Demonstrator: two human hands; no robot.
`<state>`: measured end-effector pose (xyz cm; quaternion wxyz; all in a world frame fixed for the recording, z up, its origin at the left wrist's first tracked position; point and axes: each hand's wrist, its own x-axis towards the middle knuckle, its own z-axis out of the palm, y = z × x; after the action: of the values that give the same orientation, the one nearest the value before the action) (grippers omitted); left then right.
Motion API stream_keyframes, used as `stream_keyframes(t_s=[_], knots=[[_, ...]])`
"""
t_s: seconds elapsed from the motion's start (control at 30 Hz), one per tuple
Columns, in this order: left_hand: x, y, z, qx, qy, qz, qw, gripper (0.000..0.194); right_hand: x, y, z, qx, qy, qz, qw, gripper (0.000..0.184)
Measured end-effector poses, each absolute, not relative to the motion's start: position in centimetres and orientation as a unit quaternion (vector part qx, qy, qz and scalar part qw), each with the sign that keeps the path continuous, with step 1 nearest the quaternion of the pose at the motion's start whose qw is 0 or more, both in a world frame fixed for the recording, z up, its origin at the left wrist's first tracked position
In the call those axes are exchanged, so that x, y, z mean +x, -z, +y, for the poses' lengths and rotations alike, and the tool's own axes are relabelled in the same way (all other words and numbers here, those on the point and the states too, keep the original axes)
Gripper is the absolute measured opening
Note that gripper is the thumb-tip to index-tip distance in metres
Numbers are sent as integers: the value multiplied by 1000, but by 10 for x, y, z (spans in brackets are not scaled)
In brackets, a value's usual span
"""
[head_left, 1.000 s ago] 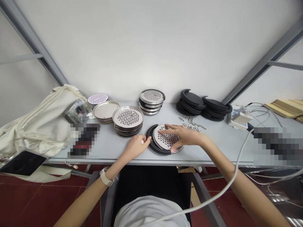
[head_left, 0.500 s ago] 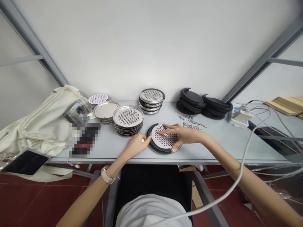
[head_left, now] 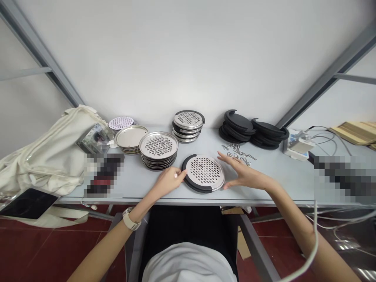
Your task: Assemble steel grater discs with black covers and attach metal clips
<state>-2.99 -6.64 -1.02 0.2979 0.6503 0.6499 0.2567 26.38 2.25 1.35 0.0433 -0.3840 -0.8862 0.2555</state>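
A round perforated metal grater plate (head_left: 205,171) lies near the front of the table, with a black crescent-shaped rim (head_left: 190,183) around its left and lower side. My left hand (head_left: 170,180) is closed at the left edge of this black rim, thumb on top and the other fingers curled. To the right of the plate, my right hand (head_left: 245,174) is open, thumb and fingers spread. Its thumb tip is close to the plate's edge; whether it touches I cannot tell. Left of the plate stands a stack of grater plates (head_left: 158,145).
Behind are metal discs with black rims (head_left: 188,119), black round holders (head_left: 237,122) and small metal clips (head_left: 239,152). Plain discs (head_left: 131,136), a purple perforated disc (head_left: 121,122) and a cream bag (head_left: 55,149) sit left. A white cable (head_left: 311,250) crosses my right forearm.
My right hand has lifted off the grater plate and moved right, its fingers spreading. My left hand stays at the black rim. The plate's holes are now uncovered.
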Motion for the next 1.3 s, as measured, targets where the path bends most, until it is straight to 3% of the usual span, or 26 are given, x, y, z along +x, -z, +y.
stream_keyframes(t_s=[0.17,0.37,0.53,0.73,0.87,0.97,1.07,1.13,1.23,1.3], knots=[[-28,10,-65,652,-257,653,286,51,259,-2,24,-362,-270,-887,101,114],[-31,12,-63,641,-272,637,331,53,254,-4,17,-359,-281,-883,113,109],[-32,14,-61,617,-297,626,373,55,247,5,-15,-385,-136,-902,139,101],[-21,13,-64,575,-362,575,456,53,213,12,-57,-294,-52,-930,214,51],[-12,6,-71,579,-372,526,500,48,213,7,-47,-272,-61,-912,299,41],[-10,-1,-75,580,-376,518,504,47,222,-5,-25,-362,-111,-838,392,31],[-11,-4,-77,585,-363,513,512,44,225,-11,1,-479,-160,-715,484,34],[-12,-5,-79,593,-355,508,514,41,223,-7,15,-504,-207,-672,501,38],[-12,-4,-80,604,-349,507,506,39,216,6,26,-540,-246,-651,474,45],[-10,-3,-81,618,-345,522,476,39,211,14,25,-565,-269,-668,403,48]])
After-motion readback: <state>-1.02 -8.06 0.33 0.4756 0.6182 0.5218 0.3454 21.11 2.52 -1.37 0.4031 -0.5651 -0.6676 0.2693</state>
